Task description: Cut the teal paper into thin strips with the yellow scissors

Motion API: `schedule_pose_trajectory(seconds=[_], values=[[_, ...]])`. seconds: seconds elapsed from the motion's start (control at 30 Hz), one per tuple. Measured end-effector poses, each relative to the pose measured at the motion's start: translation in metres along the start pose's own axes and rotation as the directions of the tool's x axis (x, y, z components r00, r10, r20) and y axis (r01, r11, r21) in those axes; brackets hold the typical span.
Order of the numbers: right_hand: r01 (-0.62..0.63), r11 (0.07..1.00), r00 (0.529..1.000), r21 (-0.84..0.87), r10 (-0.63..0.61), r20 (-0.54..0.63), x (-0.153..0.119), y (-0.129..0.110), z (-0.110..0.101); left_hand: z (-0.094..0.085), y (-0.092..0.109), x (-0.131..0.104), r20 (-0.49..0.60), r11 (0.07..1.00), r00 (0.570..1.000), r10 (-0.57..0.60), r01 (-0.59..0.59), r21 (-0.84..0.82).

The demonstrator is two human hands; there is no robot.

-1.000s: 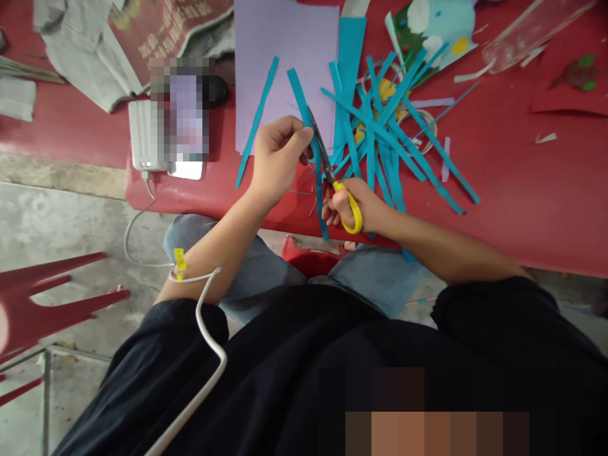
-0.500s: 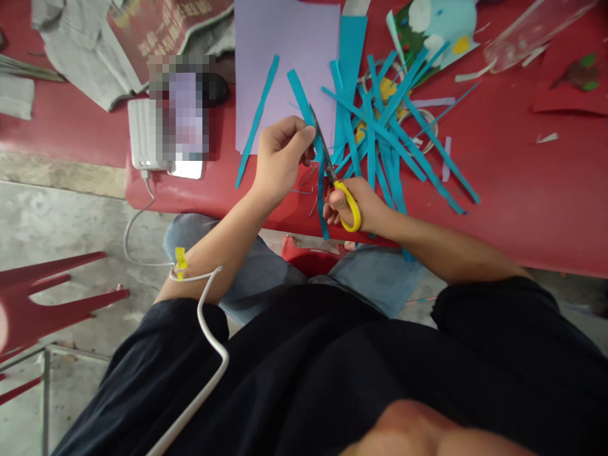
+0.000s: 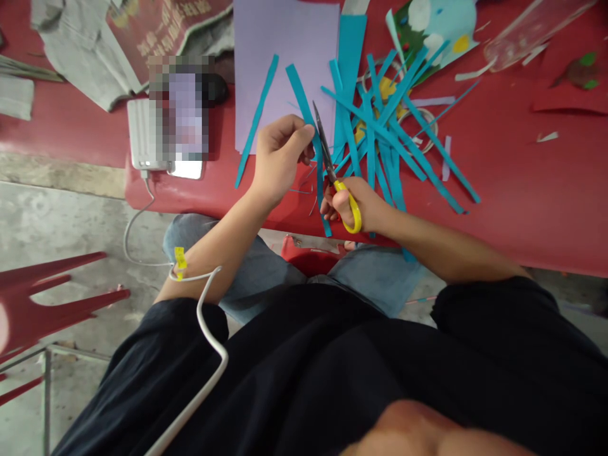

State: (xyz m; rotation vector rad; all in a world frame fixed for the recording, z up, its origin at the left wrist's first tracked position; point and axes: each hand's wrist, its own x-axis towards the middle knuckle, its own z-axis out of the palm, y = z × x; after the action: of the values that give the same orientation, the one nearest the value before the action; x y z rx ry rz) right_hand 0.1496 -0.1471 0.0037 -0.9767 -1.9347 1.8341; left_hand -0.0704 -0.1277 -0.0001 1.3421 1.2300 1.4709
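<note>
My left hand (image 3: 284, 155) pinches a blue paper strip (image 3: 299, 90) between thumb and fingers over the table's front edge. The strip's lower end hangs down past my fingers. My right hand (image 3: 349, 202) grips scissors with yellow handles (image 3: 354, 212), their dark blades (image 3: 323, 137) pointing up and away, right beside the strip. The blades look nearly closed. A heap of cut blue strips (image 3: 380, 130) lies just right of the scissors. Another single blue strip (image 3: 257, 120) rests on a stack of lilac paper (image 3: 285, 38) left of my left hand.
A white power bank (image 3: 142, 136) with a cable lies at the left near a blurred-out area. Behind the heap are a roll of tape (image 3: 434, 136) and a painted paper craft (image 3: 446, 31). A clear plastic bottle (image 3: 532, 35) lies back right. A red stool (image 3: 57, 285) stands lower left.
The scissors' blades have shifted slightly away from the strip, with the tip now to its right. My left hand and the strip have moved very slightly left.
</note>
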Motion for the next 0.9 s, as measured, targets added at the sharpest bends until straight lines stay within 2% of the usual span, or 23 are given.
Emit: schedule_pose_trajectory(seconds=[0.2,0.6,0.77,0.9], values=[[0.037,0.999,0.999,-0.018,-0.037,-0.009,-0.0001,0.0086,-0.0023,0.0014,0.0077,-0.0027,-0.017,0.999,0.999,-0.047,0.046,-0.013],[0.068,0.995,0.997,-0.072,-0.070,-0.028,0.0010,0.0058,-0.0046,0.0047,0.0028,-0.0067,0.026,0.999,0.999,0.034,-0.035,0.036],[0.059,0.996,0.997,-0.065,-0.062,-0.039,-0.0022,0.0007,-0.0036,0.0063,0.0061,-0.0089,0.026,0.999,1.000,0.000,-0.001,0.035],[0.059,0.995,0.997,-0.086,-0.063,-0.050,-0.0026,0.0010,-0.0022,0.0077,0.0109,-0.0101,0.005,0.997,0.998,-0.069,0.068,0.036]])
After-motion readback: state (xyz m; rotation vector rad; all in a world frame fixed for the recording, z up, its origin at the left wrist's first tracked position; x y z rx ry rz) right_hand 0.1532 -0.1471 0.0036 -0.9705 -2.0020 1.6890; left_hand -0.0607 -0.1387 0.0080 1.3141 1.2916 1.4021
